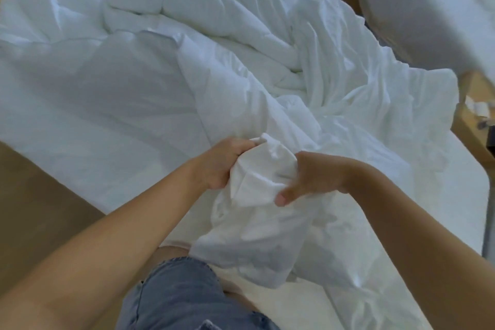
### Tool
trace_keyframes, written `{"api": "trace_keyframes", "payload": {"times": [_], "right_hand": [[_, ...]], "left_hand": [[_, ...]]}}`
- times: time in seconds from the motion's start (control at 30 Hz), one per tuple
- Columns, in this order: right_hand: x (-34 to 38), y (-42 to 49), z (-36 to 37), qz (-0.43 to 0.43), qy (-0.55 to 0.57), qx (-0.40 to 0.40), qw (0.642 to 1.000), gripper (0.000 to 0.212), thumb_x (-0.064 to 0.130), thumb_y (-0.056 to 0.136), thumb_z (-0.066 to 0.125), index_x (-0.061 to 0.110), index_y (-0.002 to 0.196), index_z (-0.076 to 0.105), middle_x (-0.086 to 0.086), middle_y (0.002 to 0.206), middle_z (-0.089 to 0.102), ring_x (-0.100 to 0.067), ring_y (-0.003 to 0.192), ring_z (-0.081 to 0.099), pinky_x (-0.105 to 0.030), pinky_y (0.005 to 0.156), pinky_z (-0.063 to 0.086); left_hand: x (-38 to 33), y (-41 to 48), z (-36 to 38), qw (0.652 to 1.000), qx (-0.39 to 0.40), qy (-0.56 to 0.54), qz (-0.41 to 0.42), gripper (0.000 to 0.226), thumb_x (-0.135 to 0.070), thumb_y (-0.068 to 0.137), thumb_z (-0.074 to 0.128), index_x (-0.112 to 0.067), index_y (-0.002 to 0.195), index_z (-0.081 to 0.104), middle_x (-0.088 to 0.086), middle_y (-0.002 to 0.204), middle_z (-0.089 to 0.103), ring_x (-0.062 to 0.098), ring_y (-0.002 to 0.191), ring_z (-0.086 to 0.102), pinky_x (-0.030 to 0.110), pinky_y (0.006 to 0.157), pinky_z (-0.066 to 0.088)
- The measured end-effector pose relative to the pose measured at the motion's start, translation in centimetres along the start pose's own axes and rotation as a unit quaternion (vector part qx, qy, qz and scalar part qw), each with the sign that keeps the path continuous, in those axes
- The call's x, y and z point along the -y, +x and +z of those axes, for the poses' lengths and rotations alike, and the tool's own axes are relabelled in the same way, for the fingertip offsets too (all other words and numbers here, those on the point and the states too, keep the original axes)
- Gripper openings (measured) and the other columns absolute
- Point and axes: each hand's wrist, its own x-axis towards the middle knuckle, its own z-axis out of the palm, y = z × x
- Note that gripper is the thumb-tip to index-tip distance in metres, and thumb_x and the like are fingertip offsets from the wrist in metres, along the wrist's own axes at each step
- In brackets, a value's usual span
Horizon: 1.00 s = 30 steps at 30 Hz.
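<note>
A person stands at the edge of a bed [460,211]. In the lower centre of the frame, the left hand [222,163] and right hand [313,179] each keep a closed grip on a bunched white bedcover [257,179], which trails up into the rumpled duvet [187,8]. They seem to be gathering fabric to find its edge, so next the hands likely need to part and pull it taut; no label or writing is readable.

No readable text, labels or numbers anywhere
</note>
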Motion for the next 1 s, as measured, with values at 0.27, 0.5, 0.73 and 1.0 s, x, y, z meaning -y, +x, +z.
{"api": "trace_keyframes", "payload": {"times": [0.27, 0.5, 0.73, 1.0], "right_hand": [[-1.1, 1.8, -1.0, -0.098, 0.357, -0.177, 0.912, 0.012, 0.011, 0.086, 0.062, 0.017, 0.082, 0.071, -0.004, 0.078, 0.071, -0.021, 0.074, 0.069, -0.034, 0.067, 0.056], [-2.2, -0.3, -1.1, -0.091, 0.308, -0.001, 0.947, 0.040, 0.026, 0.063, 0.084, 0.021, 0.099, 0.067, 0.004, 0.092, 0.074, -0.015, 0.087, 0.070, -0.027, 0.069, 0.057], [-4.0, -0.7, -1.2, -0.112, 0.431, -0.095, 0.890, 0.010, 0.019, 0.090, 0.061, 0.018, 0.091, 0.071, -0.001, 0.093, 0.074, -0.017, 0.087, 0.070, -0.027, 0.072, 0.056], [-4.9, -0.2, 0.1, -0.117, 0.515, -0.154, 0.835, 0.017, 0.022, 0.074, 0.073, 0.016, 0.090, 0.074, -0.008, 0.097, 0.073, -0.024, 0.090, 0.069, -0.039, 0.080, 0.056]], "left_hand": [[-2.2, -1.2, 0.4, 0.968, 0.108, 0.228, -0.018, 0.027, -0.029, 0.065, 0.078, -0.028, 0.090, 0.069, -0.010, 0.086, 0.071, 0.010, 0.084, 0.067, 0.022, 0.072, 0.052], [-2.6, -0.5, 1.4, 0.950, -0.006, 0.306, 0.053, 0.013, -0.037, 0.082, 0.061, -0.042, 0.085, 0.073, -0.014, 0.094, 0.072, 0.008, 0.094, 0.067, 0.020, 0.076, 0.052], [-2.3, 0.1, 3.1, 0.985, 0.022, 0.172, -0.013, 0.017, -0.030, 0.085, 0.061, -0.028, 0.089, 0.077, -0.001, 0.096, 0.074, 0.013, 0.091, 0.069, 0.023, 0.073, 0.054], [-3.5, 0.5, 3.7, 0.937, 0.017, 0.346, -0.040, 0.014, -0.026, 0.084, 0.069, -0.026, 0.098, 0.069, -0.008, 0.094, 0.074, 0.010, 0.090, 0.069, 0.019, 0.070, 0.053]]}}
